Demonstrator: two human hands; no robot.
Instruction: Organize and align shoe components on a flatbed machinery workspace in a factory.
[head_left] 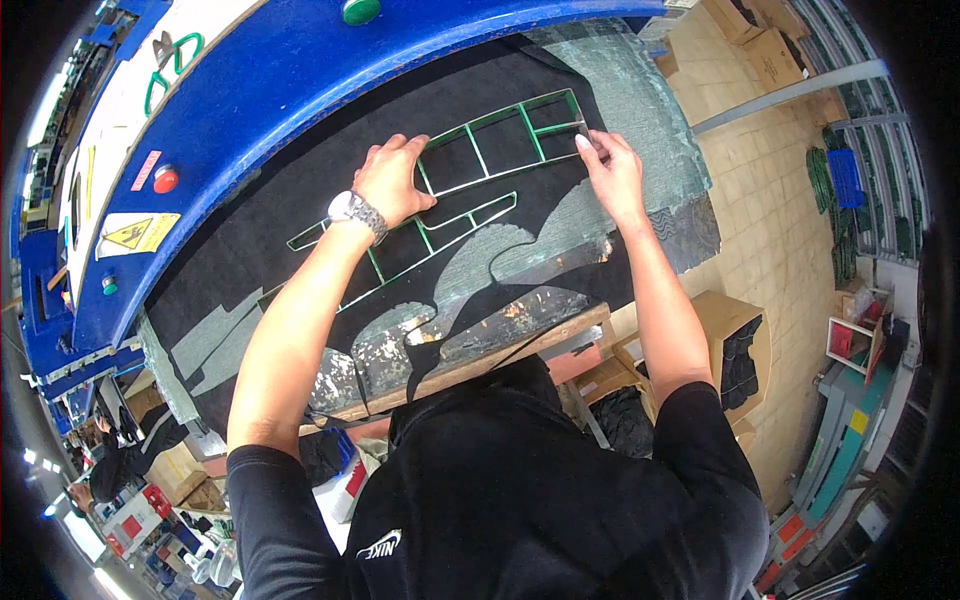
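Note:
My two hands hold opposite ends of a long green-and-silver cutting die (531, 131), a metal strip frame divided into several cells. My left hand (392, 178), with a watch on the wrist, grips its left end between thumb and fingers. At the right end, my right hand (615, 172) pinches the corner. A second, narrower cutting die (424, 236) lies just nearer to me, partly hidden under my left hand and forearm. Beneath both dies spreads a black sheet of material (330, 130), its near edge left with curved cut-outs.
A worn grey-green cutting board (650, 120) lies under the sheet. Arching over the far side is a blue machine beam (330, 75) with a red button (165, 180). Cardboard boxes (735, 330) with black pieces stand at right. Another person's dark sleeve (150, 445) shows at far left.

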